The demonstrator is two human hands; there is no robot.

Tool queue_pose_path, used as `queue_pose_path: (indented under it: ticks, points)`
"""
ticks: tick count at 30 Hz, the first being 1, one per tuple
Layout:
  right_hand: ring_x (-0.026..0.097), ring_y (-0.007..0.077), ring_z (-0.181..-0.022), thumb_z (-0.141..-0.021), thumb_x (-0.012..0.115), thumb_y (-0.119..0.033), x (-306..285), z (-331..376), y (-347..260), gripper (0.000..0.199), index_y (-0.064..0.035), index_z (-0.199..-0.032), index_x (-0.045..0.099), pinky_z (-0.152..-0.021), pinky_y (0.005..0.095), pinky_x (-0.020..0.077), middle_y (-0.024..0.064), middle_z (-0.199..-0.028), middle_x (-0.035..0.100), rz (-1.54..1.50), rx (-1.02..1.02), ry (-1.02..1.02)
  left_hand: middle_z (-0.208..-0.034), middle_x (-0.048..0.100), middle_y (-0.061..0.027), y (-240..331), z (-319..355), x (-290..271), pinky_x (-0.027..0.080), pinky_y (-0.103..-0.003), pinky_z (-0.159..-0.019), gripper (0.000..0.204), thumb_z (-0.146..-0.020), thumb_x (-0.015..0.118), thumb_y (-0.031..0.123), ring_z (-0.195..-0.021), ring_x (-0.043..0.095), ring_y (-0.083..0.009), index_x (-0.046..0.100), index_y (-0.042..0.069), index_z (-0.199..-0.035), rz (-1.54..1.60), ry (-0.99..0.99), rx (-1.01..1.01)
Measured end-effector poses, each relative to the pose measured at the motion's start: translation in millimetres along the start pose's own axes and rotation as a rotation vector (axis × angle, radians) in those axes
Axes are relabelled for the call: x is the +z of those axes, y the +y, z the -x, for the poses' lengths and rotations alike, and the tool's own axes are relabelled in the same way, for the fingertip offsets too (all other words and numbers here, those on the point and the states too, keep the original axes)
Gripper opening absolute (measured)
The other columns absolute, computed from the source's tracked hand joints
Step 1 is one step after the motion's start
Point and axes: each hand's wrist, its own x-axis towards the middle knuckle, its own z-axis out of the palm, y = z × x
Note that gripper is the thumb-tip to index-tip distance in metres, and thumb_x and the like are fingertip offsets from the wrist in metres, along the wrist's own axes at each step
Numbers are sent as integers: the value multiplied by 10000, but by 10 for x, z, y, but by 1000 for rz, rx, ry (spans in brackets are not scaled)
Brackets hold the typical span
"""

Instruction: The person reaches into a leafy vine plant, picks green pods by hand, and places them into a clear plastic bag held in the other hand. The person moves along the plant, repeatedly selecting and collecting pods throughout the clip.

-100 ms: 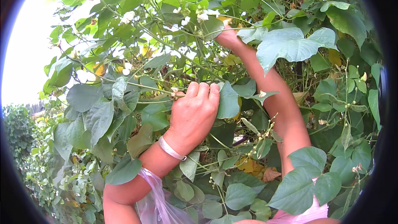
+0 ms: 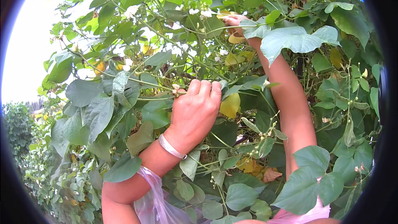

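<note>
My left hand (image 2: pixel 195 110), with a silvery bracelet (image 2: pixel 171 147) at the wrist, is closed around a bean vine stem (image 2: pixel 159 98) in the middle of the foliage. A thin, translucent pinkish plastic bag (image 2: pixel 159 201) hangs from that forearm. Higher up and to the right, my right hand (image 2: pixel 235 21) reaches into the vines. Its fingers are bent against a yellowed leaf (image 2: pixel 236 38) and look closed on it. A green leaf (image 2: pixel 253 28) covers part of this hand's wrist.
White bean flowers (image 2: pixel 132 11) dot the upper vines. One broad leaf (image 2: pixel 296 41) overhangs my right forearm, and large leaves (image 2: pixel 304 182) stand before its lower part. Flat green pods (image 2: pixel 349 132) hang at the right. More hedge (image 2: pixel 18 128) runs along the far left.
My right hand has shifted slightly rightward, showing more of its fingers and the yellow leaf beside them. A leaf near my left fingertips has swung aside, uncovering another yellow leaf.
</note>
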Motion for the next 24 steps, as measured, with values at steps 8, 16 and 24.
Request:
queue_pose_path:
  ticks: [8,16,24]
  points:
    - [506,163,-1075,-861,573,-295,-637,-24,-395,450,-36,-1222,504,-901,265,375,85,-1151,563,41,-293,414,-876,556,-54,57,91,103,494,-288,-584,307,-716,555,96,-793,551,-196,582,59,-1019,-37,1,19]
    - [529,125,-981,-842,586,-285,-545,108,-451,377,-56,-1140,553,-776,243,407,46,-1058,590,-29,-272,330,-917,559,-65,68,48,28,499,-286,-599,330,-711,562,80,-839,552,-209,573,60,-1040,-27,-1,-2]
    - [552,88,-887,-822,598,-274,-149,310,-122,308,-77,-1058,601,-651,222,439,6,-966,617,-210,-103,129,-995,576,-82,53,-8,21,512,-278,-613,333,-717,571,83,-931,557,-207,575,35,-1046,21,46,-28]
